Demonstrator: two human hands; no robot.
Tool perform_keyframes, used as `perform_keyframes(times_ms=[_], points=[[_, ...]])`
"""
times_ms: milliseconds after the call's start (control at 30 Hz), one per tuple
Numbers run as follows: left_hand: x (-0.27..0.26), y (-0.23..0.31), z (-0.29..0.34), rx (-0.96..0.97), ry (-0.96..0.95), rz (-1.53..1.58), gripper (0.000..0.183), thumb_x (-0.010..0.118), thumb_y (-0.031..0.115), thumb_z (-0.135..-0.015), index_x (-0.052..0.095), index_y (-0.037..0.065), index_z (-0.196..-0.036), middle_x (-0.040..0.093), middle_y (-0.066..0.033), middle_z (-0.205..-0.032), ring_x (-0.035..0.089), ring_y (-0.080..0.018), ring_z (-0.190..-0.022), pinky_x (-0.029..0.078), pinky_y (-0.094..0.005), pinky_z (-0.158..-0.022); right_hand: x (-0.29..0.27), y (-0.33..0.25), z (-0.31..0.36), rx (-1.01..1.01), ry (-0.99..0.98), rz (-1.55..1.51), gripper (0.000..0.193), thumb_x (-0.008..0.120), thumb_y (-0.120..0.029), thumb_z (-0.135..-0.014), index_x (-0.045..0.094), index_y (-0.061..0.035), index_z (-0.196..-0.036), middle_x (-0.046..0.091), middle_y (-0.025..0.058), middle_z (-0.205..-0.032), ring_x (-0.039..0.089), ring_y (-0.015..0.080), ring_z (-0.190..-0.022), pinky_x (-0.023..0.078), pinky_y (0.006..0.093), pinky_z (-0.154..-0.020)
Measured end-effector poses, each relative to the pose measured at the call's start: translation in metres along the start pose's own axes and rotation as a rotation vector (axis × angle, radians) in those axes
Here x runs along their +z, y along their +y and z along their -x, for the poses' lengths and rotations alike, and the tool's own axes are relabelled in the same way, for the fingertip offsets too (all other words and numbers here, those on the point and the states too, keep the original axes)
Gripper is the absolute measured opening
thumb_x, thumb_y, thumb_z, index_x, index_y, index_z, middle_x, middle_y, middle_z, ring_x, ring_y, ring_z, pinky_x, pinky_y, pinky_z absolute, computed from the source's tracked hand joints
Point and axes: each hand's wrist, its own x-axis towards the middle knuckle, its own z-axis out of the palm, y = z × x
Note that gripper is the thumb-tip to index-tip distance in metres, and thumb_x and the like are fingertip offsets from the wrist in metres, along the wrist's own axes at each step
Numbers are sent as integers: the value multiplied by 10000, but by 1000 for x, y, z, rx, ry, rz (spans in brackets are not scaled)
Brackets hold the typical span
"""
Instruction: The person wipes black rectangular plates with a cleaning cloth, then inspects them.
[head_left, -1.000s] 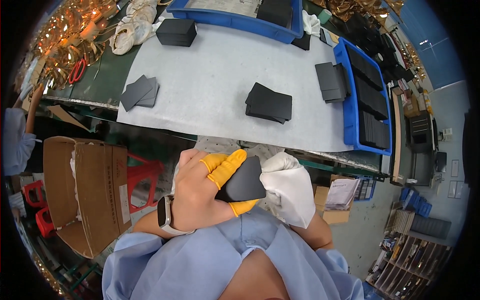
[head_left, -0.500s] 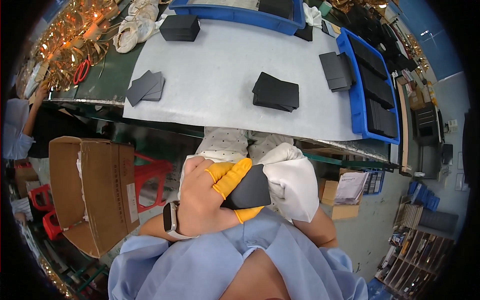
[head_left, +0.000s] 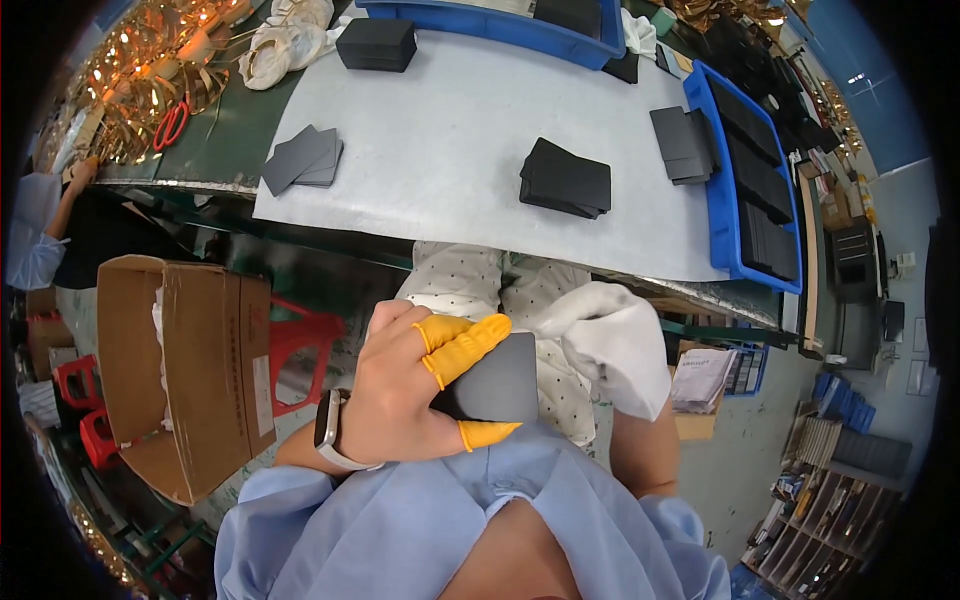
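Note:
My left hand wears yellow finger cots on the thumb and two fingers. It grips a dark grey, round-cornered card by its left side, above my lap. A white cloth covers my right hand, whose fingers are hidden in its folds; only the bare right forearm shows below. The cloth is bunched in that hand, just right of the card. On the table ahead lie a loose stack of black cards, a few fanned grey cards at the left and more grey cards at the right.
The table has a white sheet. Blue trays of dark cards stand at the right and far side. A neat black stack sits far left, near red scissors. An open cardboard box and red stool stand left.
My right hand has drawn the cloth rightward, off the card's edge, uncovering more of its face. The left hand keeps its hold, shifted slightly left.

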Motion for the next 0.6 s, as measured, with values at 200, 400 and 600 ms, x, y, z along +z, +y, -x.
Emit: perform_keyframes(times_ms=[200,400,600], points=[[-10,-7,-5,45,-200,-16,678,902,238,-546,762,80,-1191,665,-60,-1046,557,-251,-871,372,-394,-851,-9,-16,-13,269,-247,321,161,767,-28,-839,768,23,-992,733,52,-961,680,129,-890,544,255,-776],[-16,-21,-17,164,-378,72,700,869,282,-545,759,93,-1209,670,-69,-1122,541,-270,-954,372,-411,-889,11,-40,-14,493,-265,707,197,788,-124,-834,772,-18,-999,731,57,-955,665,132,-889,538,269,-799],[-12,-36,-22,336,-353,116,711,888,368,-557,756,75,-1191,678,-73,-1046,565,-258,-871,441,-375,-820,17,-38,-15,436,-389,857,309,788,-271,-792,759,-32,-985,712,74,-930,651,181,-860,521,299,-823]])
